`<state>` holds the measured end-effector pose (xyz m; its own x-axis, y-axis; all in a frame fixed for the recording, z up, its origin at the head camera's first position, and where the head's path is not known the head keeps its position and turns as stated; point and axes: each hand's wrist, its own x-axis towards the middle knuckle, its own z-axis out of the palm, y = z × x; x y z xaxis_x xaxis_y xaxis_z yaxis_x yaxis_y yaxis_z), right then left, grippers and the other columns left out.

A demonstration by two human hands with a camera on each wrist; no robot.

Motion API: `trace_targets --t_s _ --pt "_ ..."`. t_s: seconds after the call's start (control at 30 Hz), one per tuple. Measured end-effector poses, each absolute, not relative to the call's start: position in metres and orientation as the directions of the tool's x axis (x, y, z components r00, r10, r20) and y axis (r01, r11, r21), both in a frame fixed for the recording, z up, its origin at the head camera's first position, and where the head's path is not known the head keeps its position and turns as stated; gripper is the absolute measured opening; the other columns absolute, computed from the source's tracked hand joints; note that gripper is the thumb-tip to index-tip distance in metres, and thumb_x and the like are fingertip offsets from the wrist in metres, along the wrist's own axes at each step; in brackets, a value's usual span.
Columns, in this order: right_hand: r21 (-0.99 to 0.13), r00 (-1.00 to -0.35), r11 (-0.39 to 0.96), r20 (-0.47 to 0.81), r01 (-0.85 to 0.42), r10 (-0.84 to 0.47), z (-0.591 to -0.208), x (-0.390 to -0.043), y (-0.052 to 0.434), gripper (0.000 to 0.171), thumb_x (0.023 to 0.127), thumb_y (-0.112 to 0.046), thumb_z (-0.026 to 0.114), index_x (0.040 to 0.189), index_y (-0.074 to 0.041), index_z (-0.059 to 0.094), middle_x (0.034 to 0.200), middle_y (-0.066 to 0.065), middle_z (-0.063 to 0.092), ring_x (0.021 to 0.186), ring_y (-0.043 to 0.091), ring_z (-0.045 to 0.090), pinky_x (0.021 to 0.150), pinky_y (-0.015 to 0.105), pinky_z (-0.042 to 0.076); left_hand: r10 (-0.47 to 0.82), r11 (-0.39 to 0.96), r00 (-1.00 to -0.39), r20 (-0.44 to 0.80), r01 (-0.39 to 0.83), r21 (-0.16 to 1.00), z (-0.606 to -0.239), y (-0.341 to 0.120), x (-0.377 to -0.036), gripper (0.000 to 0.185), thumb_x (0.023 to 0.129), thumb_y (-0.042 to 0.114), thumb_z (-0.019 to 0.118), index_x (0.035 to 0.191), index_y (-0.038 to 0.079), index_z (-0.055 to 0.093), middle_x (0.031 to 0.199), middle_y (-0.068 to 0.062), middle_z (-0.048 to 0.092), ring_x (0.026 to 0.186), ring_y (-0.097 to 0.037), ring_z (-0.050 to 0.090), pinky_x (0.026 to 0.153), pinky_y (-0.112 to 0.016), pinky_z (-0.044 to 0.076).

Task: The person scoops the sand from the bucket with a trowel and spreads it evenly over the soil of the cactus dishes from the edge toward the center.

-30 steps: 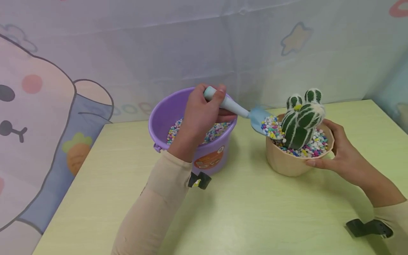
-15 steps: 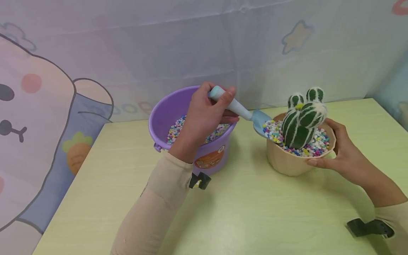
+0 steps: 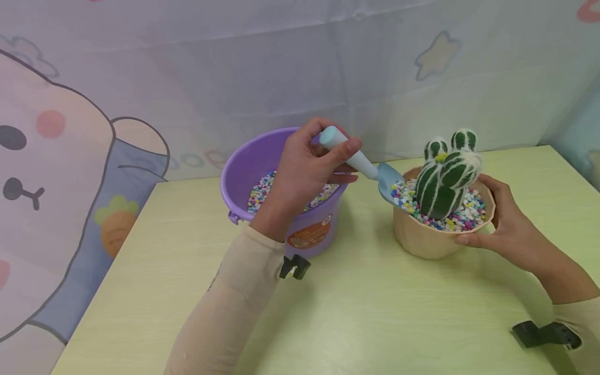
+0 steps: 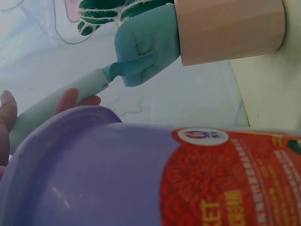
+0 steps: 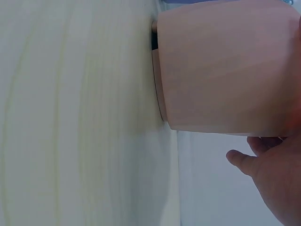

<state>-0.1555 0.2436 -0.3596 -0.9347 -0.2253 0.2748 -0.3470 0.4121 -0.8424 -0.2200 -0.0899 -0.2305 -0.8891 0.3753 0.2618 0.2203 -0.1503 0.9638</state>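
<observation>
My left hand grips the pale handle of a small blue toy shovel above the purple bucket's right rim. The shovel slopes down to the right, its blade tip over the left rim of a beige flowerpot. Colourful pebbles lie on the blade and run into those in the pot. A green and white cactus stands in the pot. My right hand holds the pot's right side, thumb in front. In the left wrist view, the underside of the shovel blade shows beside the pot.
The purple bucket, with more pebbles inside, stands left of the pot on the pale yellow-green table. A cartoon-printed cloth hangs behind. Dark wrist camera mounts sit at both sleeves.
My left hand has moved a little right, and the shovel's handle has tipped steeper. Pebbles on the blade have slid toward the pot. The right hand still holds the pot in place.
</observation>
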Motion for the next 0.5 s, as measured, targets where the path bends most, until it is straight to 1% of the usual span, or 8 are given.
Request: trace_targets --t_s 0.1,0.17,0.23,0.37,0.5 --pt "-0.858 -0.915 0.339 0.309 -0.386 -0.258 -0.3575 -0.1566 0.2452 0.114 0.072 0.025 0.070 0.156 -0.018 0.006 0.150 0.004 0.017 0.132 0.005 0.026 0.097 0.006 0.030 0.378 -0.161 -0.880 0.288 0.244 0.956 -0.2307 -0.0897 -0.2195 0.018 0.093 0.013 0.071 0.105 0.005 0.060 0.090 -0.016 0.070 0.080 -0.036 0.071 0.072 -0.045 0.062" --pt "-0.869 -0.904 0.290 0.324 -0.400 -0.278 -0.3557 -0.1575 0.2466 0.116 0.070 0.029 0.068 0.156 -0.018 0.006 0.151 0.005 0.015 0.132 0.008 0.027 0.098 0.008 0.032 0.375 -0.167 -0.876 0.302 0.257 0.952 -0.2308 -0.0894 -0.2193 0.018 0.093 0.014 0.070 0.106 0.005 0.061 0.090 -0.015 0.070 0.080 -0.034 0.072 0.071 -0.045 0.062" --pt "-0.877 -0.900 0.261 0.328 -0.403 -0.287 -0.3544 -0.1587 0.2475 0.115 0.070 0.030 0.066 0.157 -0.018 0.006 0.152 0.007 0.015 0.131 0.010 0.029 0.097 0.009 0.034 0.370 -0.173 -0.874 0.315 0.269 0.948 -0.2310 -0.0891 -0.2192 0.018 0.093 0.013 0.070 0.107 0.005 0.062 0.090 -0.015 0.070 0.079 -0.034 0.072 0.070 -0.045 0.062" --pt "-0.894 -0.903 0.223 0.321 -0.388 -0.284 -0.3547 -0.1595 0.2481 0.110 0.074 0.028 0.065 0.156 -0.017 0.008 0.150 0.008 0.017 0.127 0.008 0.034 0.091 0.008 0.040 0.362 -0.184 -0.871 0.332 0.282 0.941 -0.2313 -0.0882 -0.2186 0.017 0.093 0.013 0.070 0.107 0.007 0.064 0.090 -0.015 0.069 0.079 -0.037 0.071 0.070 -0.046 0.062" --pt "-0.901 -0.899 0.178 0.340 -0.396 -0.278 -0.3571 -0.1592 0.2475 0.107 0.074 0.030 0.063 0.156 -0.015 0.010 0.149 0.007 0.019 0.127 0.007 0.035 0.092 0.008 0.039 0.360 -0.189 -0.866 0.346 0.295 0.937 -0.2321 -0.0877 -0.2183 0.017 0.093 0.011 0.070 0.108 0.007 0.064 0.090 -0.014 0.070 0.079 -0.037 0.071 0.070 -0.046 0.062"
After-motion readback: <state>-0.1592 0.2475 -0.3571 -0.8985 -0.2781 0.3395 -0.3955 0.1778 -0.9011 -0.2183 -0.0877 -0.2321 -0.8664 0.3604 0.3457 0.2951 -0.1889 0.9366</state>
